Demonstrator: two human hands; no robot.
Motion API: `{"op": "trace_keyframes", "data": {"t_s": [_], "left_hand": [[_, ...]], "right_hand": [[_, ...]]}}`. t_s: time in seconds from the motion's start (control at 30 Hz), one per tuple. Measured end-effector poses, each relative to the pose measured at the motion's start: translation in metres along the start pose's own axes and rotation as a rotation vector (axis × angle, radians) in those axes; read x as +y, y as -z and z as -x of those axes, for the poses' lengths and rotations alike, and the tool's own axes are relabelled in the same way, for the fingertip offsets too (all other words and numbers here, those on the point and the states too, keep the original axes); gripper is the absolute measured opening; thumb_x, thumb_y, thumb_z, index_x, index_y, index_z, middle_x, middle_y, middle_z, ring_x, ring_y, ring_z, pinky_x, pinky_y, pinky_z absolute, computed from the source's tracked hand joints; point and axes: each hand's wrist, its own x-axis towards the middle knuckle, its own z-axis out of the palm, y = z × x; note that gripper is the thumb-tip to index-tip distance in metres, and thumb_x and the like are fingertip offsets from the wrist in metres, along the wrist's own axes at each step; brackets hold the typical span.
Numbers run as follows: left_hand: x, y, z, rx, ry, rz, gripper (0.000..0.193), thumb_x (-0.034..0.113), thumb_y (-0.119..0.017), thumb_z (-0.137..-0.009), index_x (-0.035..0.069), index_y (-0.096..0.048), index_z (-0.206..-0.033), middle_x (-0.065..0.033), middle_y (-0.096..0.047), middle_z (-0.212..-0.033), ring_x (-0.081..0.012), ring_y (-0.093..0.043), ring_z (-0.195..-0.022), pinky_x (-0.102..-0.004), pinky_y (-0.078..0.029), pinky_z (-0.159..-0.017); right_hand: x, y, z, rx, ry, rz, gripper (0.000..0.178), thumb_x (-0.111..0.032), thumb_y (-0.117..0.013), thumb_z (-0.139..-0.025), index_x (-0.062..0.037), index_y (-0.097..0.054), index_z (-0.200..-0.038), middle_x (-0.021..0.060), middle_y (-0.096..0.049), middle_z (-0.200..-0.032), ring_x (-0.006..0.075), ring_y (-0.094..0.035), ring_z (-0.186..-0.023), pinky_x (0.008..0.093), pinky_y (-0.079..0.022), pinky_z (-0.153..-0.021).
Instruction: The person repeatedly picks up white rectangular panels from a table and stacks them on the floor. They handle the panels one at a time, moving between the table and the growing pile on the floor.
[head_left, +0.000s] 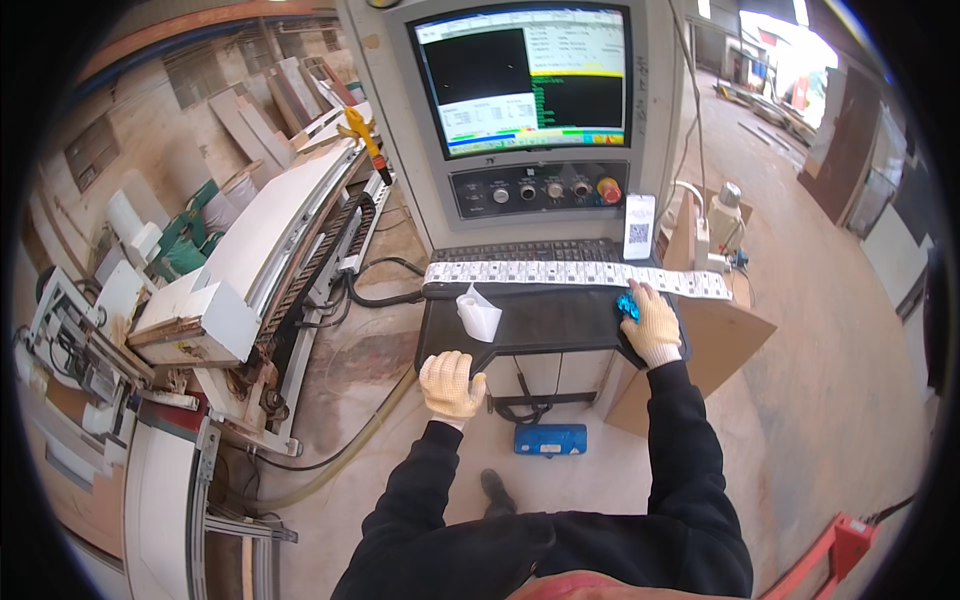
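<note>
My right hand (652,327), in a cream knit glove, rests over a shiny blue computer mouse (628,307) at the right of the black console shelf (550,320). The palm and fingers hide part of the mouse. At the shelf's front left corner, my left hand (453,386), gloved alike, has its fingers curled over the edge and its thumb to the right. A crumpled piece of white film (479,314) lies between the hands. Behind it, a long strip of printed white labels (560,273) stretches across the front of the keyboard (530,251).
Above the keyboard stand a lit monitor (525,80) and a button panel (540,190) with a red stop knob (609,190). A white phone-like card (638,227) leans at the right. Machine rails (310,260) run along the left. A blue case (550,440) sits below the shelf.
</note>
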Motion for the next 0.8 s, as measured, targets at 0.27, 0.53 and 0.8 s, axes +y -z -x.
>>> {"op": "trace_keyframes", "data": {"t_s": [0.27,0.53,0.8], "left_hand": [[0.0069,0.0008,-0.0043,-0.039,0.005,-0.014,0.039,0.037,-0.065,-0.083,0.003,-0.065,-0.103,-0.0148,-0.065,-0.106,-0.0352,-0.06,-0.102,-0.0512,-0.042,-0.095],[0.0081,-0.0022,-0.0044,0.014,-0.031,-0.06,0.04,0.039,-0.061,-0.087,0.002,-0.065,-0.104,-0.0156,-0.065,-0.105,-0.036,-0.06,-0.099,-0.0519,-0.043,-0.092],[0.0048,-0.0022,-0.0037,-0.002,-0.061,-0.046,0.042,0.039,-0.063,-0.086,0.003,-0.064,-0.108,-0.0145,-0.064,-0.108,-0.0351,-0.059,-0.101,-0.0511,-0.043,-0.093]], "right_hand": [[0.0047,-0.0034,0.0095,0.035,-0.029,0.017,0.051,-0.028,-0.07,-0.077,-0.0203,-0.063,-0.127,0.0113,-0.053,-0.14,0.0331,-0.056,-0.114,0.0444,-0.047,-0.096],[0.0091,-0.005,0.0086,0.053,0.017,0.006,0.045,-0.027,-0.07,-0.076,-0.0197,-0.067,-0.121,0.012,-0.054,-0.138,0.0337,-0.057,-0.111,0.0446,-0.047,-0.094],[0.0042,0.0016,0.0077,0.064,-0.009,0.001,0.058,-0.024,-0.07,-0.076,-0.0182,-0.058,-0.132,0.014,-0.056,-0.135,0.0345,-0.058,-0.111,0.0447,-0.048,-0.094]]}}
